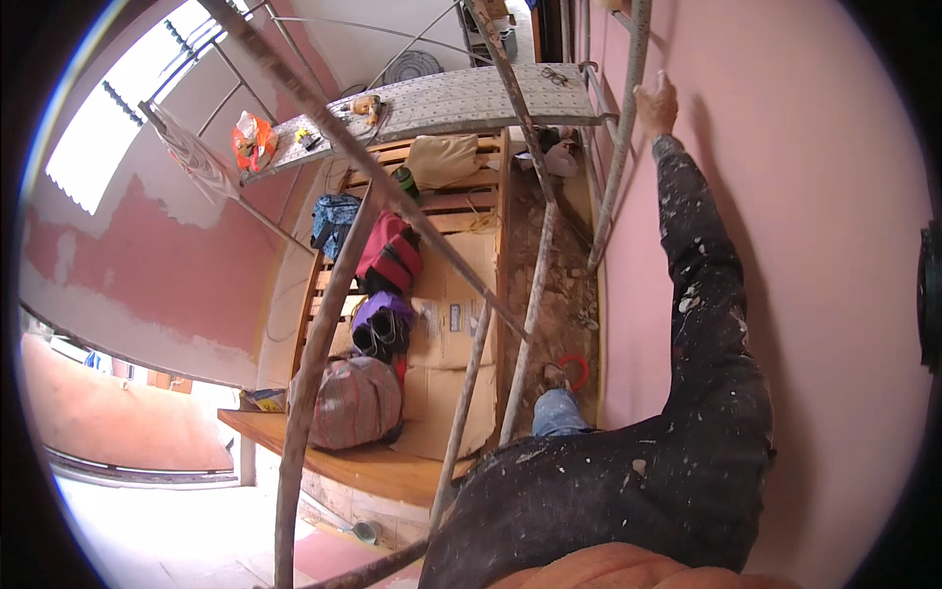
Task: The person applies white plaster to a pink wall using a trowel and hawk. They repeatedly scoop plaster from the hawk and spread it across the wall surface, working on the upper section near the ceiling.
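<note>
My right arm, in a dark paint-splattered sleeve point(697, 255), stretches far up along the smooth pink wall point(824, 216). At its end my right hand point(656, 104) is raised, bare, with the thumb and a finger held apart and nothing visible in it. Just left of that hand stands a slanting scaffold pole point(624, 128); whether they touch I cannot tell. A shadow of the arm falls on the wall. My left hand is out of view. Below, a leg in blue jeans point(559, 414) shows beside a red ring-shaped object point(574, 371).
Scaffold tubes point(353, 137) cross the view. A perforated metal platform point(442, 110) carries a power drill point(367, 106) and an orange bag point(253, 142). Below, a slatted wooden frame point(461, 221) holds cardboard point(451, 393), a red backpack point(390, 253) and a striped bag point(355, 401). Rubble point(554, 285) lies along the wall.
</note>
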`<state>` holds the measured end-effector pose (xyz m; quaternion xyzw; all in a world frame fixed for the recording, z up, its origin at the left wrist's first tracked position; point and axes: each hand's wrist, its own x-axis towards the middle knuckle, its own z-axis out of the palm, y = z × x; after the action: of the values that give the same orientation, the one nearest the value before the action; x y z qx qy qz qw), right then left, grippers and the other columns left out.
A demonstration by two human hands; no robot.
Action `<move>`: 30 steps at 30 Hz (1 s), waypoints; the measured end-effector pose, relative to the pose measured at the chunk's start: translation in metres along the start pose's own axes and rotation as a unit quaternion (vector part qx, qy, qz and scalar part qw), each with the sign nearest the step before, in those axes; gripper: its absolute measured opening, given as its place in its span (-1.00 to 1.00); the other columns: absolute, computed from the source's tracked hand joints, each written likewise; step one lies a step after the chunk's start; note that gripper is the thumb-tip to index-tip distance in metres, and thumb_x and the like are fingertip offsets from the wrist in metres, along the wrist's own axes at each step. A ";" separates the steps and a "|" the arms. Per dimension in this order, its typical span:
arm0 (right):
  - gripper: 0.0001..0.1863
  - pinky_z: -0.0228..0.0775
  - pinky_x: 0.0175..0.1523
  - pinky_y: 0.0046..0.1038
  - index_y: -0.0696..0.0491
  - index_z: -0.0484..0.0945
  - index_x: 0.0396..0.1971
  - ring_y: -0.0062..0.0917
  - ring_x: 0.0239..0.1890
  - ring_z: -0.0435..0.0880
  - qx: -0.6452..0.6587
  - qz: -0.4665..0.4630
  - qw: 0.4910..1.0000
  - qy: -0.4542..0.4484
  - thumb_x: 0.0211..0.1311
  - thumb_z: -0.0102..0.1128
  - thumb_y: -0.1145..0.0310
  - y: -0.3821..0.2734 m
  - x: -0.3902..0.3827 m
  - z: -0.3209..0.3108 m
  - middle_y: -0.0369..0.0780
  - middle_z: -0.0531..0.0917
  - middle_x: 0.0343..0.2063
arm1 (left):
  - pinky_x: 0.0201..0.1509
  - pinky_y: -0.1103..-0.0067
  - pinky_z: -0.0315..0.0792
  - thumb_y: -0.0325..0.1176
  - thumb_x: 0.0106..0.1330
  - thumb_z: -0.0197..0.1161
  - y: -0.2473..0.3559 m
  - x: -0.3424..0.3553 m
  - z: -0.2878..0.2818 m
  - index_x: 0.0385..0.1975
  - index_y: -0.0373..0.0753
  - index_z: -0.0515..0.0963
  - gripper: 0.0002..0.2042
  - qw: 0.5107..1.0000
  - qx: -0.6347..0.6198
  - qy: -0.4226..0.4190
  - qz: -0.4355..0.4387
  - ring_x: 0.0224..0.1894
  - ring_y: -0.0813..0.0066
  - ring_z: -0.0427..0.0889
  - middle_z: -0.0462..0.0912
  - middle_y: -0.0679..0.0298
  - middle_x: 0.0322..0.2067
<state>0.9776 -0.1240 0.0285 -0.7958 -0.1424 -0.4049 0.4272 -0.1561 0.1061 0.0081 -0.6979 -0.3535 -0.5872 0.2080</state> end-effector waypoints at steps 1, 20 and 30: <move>-0.20 0.18 0.32 -0.24 0.24 0.23 0.24 -0.05 0.22 0.36 0.003 0.005 1.000 0.008 0.05 0.28 0.13 0.005 0.016 0.019 0.13 0.39 0.14 | -0.36 0.40 0.44 -0.09 0.38 0.09 0.045 0.003 0.020 -0.18 -0.43 0.40 -0.59 0.998 -0.007 -0.013 -0.061 -0.51 0.29 0.48 0.47 0.19 -0.55; -0.31 0.48 -0.11 -0.16 0.20 0.55 -0.25 -0.03 -0.24 0.66 -0.060 0.131 0.984 0.106 -0.10 0.36 -0.18 0.123 0.085 0.181 0.03 0.67 -0.37 | -0.52 0.52 0.35 -0.02 0.39 0.05 0.294 -0.033 0.246 -0.26 -0.36 0.38 -0.58 0.939 -0.078 -0.025 -0.334 -0.59 0.41 0.41 0.41 0.27 -0.59; -0.21 0.45 -0.01 -0.13 0.16 0.49 -0.13 -0.04 -0.18 0.67 -0.077 0.154 0.977 0.123 -0.11 0.28 -0.29 0.151 0.096 0.243 0.06 0.67 -0.32 | -0.61 0.58 0.30 0.02 0.40 0.03 0.317 -0.056 0.259 -0.30 -0.33 0.38 -0.57 0.933 -0.082 -0.041 -0.349 -0.64 0.48 0.37 0.39 0.30 -0.61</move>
<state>1.2513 -0.0322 -0.0576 -0.7825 0.0674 -0.4392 0.4362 0.2488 0.0646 -0.0640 -0.5688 -0.5335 -0.6205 -0.0825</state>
